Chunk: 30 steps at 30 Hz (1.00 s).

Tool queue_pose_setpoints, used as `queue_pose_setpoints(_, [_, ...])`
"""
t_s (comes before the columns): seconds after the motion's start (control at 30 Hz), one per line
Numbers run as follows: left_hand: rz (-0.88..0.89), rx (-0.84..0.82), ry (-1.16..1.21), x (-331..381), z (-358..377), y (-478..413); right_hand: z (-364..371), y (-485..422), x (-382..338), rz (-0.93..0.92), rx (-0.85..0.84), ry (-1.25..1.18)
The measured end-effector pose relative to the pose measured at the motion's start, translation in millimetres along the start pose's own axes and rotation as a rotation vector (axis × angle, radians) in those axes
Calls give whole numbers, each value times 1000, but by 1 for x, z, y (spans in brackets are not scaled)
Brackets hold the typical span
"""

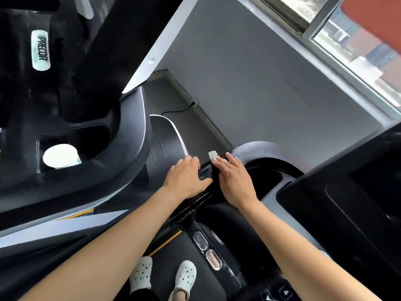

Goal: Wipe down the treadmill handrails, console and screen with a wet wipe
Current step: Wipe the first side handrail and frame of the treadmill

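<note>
Pressing a bunched white wipe (212, 156) onto the far end of the black handrail (196, 202) with the straight fingertips of the right hand (235, 181). Resting the left hand (186, 177) flat just beside, open, empty. Farther left, a white cup (60, 156) in the neighbouring holder.

Daylight from the window (355, 40) at my upper right floods in, its panes blown out. The wall (260, 94) is evenly lit; the black screen (358, 203) swallows detail, the white cup (59, 156) glares. Edges bow strongly, and everything looks slightly soft.
</note>
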<state>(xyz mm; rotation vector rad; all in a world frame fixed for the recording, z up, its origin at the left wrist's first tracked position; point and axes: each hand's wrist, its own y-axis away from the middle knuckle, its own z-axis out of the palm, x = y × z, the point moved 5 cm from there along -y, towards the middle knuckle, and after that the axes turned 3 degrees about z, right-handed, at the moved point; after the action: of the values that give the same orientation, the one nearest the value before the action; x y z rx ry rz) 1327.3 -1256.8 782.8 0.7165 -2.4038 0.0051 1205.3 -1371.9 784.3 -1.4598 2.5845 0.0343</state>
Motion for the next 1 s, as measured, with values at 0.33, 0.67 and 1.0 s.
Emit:
queue_pose_setpoints(0.33, [-15,-35,74,-9,-2,4,12,1,-31,-146,-58,49])
queue_pose_setpoints(0.67, [-12,-8,155,-19,4,8,0,1,-15,-96,242,149])
queue_pose_setpoints(1.0, [0,-1,148,-19,5,7,-2,18,3,16,502,272])
